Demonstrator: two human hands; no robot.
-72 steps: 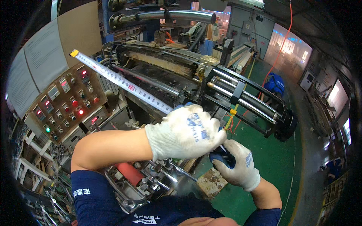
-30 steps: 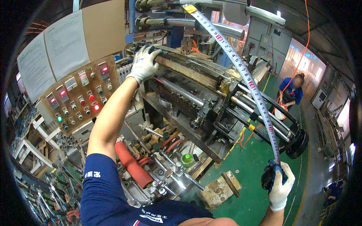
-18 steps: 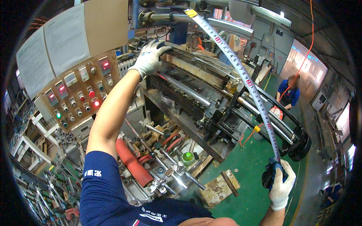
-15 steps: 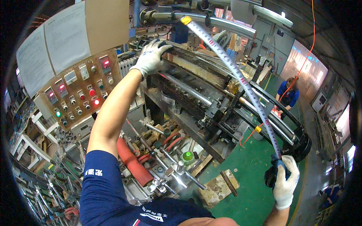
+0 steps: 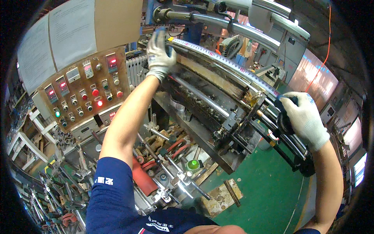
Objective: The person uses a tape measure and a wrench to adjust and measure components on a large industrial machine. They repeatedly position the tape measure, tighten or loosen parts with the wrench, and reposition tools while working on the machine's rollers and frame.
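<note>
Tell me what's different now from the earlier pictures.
The right hand has moved up, swinging the tape measure from its steep slant to run along the machine; whether it touches is unclear. The left hand, lately resting on the machine's left end, now has raised fingers beside the tape's yellow tip. The right hand keeps its hold; the control panel and red roller stay put.

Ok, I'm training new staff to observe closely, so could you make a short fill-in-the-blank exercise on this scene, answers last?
1. The white-gloved right hand grips the dark, rounded case of a measuring ____.
2. The long, white, marked blade ends in a ____ tip near the white-gloved left hand.
3. The thick, smooth roller below the bare left forearm is ____.
4. The floor directly right of the pale, stained block is ____.

Missing words: tape; yellow; red; green.
</note>
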